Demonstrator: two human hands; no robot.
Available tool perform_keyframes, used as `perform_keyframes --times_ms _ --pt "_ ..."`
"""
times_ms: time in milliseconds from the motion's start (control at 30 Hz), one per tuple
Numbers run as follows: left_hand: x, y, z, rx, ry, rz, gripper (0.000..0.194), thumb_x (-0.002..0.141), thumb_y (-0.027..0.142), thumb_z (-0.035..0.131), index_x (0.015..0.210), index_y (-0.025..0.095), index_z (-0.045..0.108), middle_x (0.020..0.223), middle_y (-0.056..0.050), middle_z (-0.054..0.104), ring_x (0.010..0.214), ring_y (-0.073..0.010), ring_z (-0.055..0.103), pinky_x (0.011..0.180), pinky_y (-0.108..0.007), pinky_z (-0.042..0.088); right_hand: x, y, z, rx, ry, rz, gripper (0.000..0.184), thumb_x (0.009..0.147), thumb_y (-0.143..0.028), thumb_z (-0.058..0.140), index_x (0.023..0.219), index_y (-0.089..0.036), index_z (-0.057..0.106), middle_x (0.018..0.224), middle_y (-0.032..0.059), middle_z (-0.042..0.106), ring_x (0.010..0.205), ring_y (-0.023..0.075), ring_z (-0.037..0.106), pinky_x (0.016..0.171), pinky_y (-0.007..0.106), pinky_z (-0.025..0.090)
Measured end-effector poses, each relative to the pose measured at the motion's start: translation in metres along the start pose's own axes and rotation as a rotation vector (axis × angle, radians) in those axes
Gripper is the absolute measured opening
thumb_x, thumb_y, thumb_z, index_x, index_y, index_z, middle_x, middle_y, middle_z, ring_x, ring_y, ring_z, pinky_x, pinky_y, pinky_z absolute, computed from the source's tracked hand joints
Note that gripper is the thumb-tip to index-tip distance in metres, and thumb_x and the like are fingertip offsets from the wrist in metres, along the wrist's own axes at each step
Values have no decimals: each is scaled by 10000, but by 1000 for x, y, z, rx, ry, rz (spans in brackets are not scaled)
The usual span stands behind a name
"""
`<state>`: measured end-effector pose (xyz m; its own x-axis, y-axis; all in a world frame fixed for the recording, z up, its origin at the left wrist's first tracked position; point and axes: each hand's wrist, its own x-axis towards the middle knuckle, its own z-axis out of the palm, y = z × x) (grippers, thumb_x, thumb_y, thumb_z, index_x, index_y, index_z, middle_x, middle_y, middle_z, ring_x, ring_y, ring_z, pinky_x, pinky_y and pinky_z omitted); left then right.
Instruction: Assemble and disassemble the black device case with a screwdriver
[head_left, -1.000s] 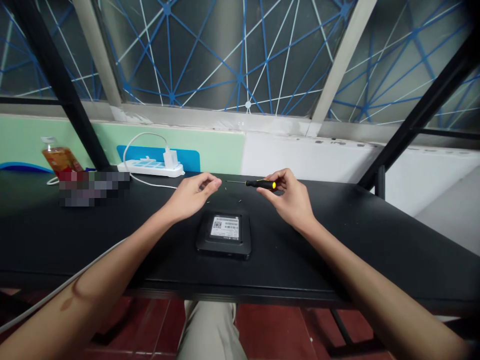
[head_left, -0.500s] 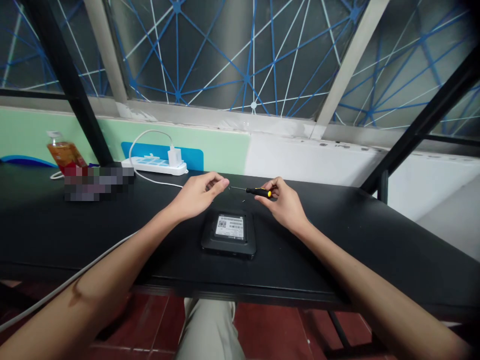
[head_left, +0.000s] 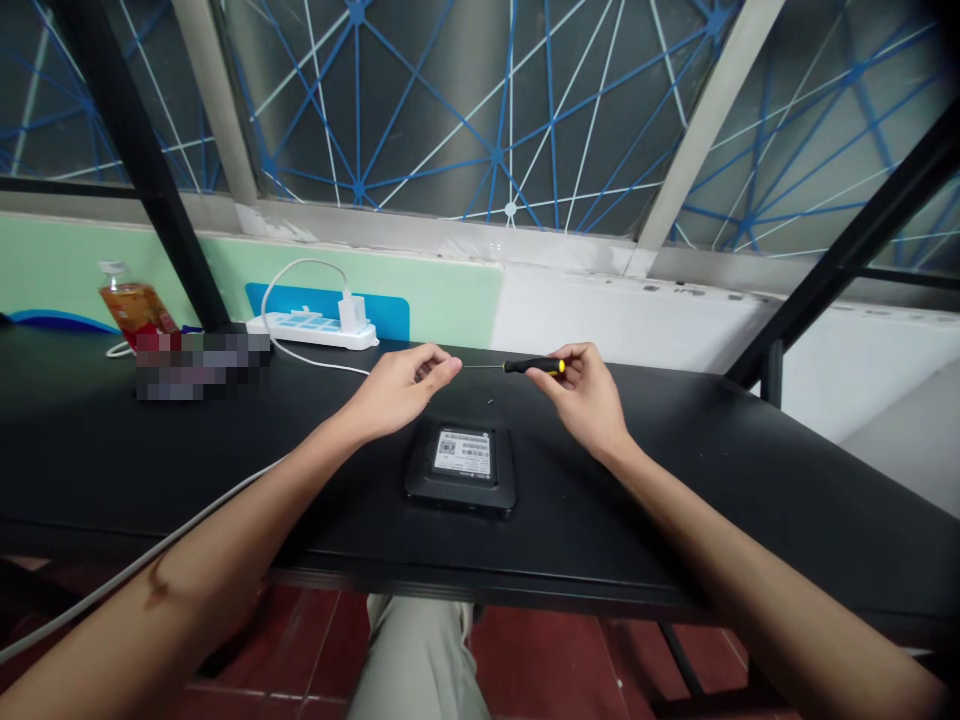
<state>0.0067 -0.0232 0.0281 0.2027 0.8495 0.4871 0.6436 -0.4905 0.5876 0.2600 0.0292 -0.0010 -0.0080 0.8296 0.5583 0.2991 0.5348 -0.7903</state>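
My right hand (head_left: 589, 395) is closed around the black and yellow handle of a screwdriver (head_left: 534, 367), held level above the table with its thin shaft pointing left. The shaft's tip reaches the pinched thumb and fingers of my left hand (head_left: 416, 385). Whatever sits between those fingertips is too small to make out. Below both hands, a flat black square device (head_left: 420, 480) lies on the table, its white printed label (head_left: 463, 455) facing up. A tiny screw-like piece (head_left: 490, 402) rests behind it on the tabletop.
At the back of the black table (head_left: 637, 540) stands a white power strip (head_left: 315, 332) with a charger (head_left: 352, 314) plugged in. Its white cable (head_left: 187, 530) trails under my left forearm. A drink bottle (head_left: 139, 305) stands at far left. Tiny specks (head_left: 712, 455) lie at right.
My right hand has shifted right and slightly up with the screwdriver. The shaft tip now meets my left fingertips; before, a small gap with a tiny piece showed there. The device stays put.
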Motion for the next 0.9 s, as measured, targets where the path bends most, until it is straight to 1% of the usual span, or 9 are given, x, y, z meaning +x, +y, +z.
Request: perform_keyframes --times_ms 100,167,233,300,400,533,667,900 --pt "0 -2 0 -4 -5 14 304 980 429 460 928 199 652 896 -19 722 784 -155 635 720 -281 455 4 -3 -2 225 68 98 438 702 -350 777 1032 -233 514 849 0 613 805 162 676 843 374 542" --pt "0 -3 0 10 -9 28 317 986 431 447 930 196 653 898 -21 719 795 -159 637 724 -287 455 6 -7 -4 352 87 163 463 694 -328 776 1068 -223 524 817 -10 621 770 148 683 875 376 548" --pt "-1 -3 1 42 -18 49 329 992 437 439 934 194 653 898 -22 712 800 -163 634 722 -292 452 7 -10 -4 441 99 214 448 691 -298 762 1067 -213 534 801 -17 624 722 129 671 848 358 558" --pt "-1 -3 2 77 -42 86 328 998 435 435 946 193 651 912 -22 705 805 -165 628 723 -295 450 8 -11 -4 481 111 241 423 689 -264 741 1059 -201 546 782 -21 614 691 113 649 782 324 557" --pt "-3 -2 4 142 -99 175 303 1000 427 449 986 199 649 983 -29 696 888 -182 621 772 -312 450 8 -11 -2 472 126 269 389 685 -215 698 1049 -189 564 770 -25 594 659 91 607 709 284 527" --pt "-6 -2 4 197 -200 267 290 1005 437 457 1058 225 647 1049 -33 678 998 -202 588 862 -346 444 9 -10 -2 452 126 280 357 690 -200 653 1038 -189 570 822 -3 633 641 79 566 687 277 495" --pt "-8 0 3 188 -275 290 290 1003 454 463 1087 256 656 1058 -31 658 1034 -212 558 881 -360 445 9 -8 -5 451 127 271 337 699 -191 620 1032 -191 563 850 16 664 636 85 558 673 281 473" --pt "-9 -1 4 174 -341 326 284 969 493 531 1108 293 679 1111 -26 632 1093 -215 543 922 -366 443 12 1 -6 334 120 222 361 718 -202 574 1079 -203 555 899 18 668 623 94 554 711 312 474"
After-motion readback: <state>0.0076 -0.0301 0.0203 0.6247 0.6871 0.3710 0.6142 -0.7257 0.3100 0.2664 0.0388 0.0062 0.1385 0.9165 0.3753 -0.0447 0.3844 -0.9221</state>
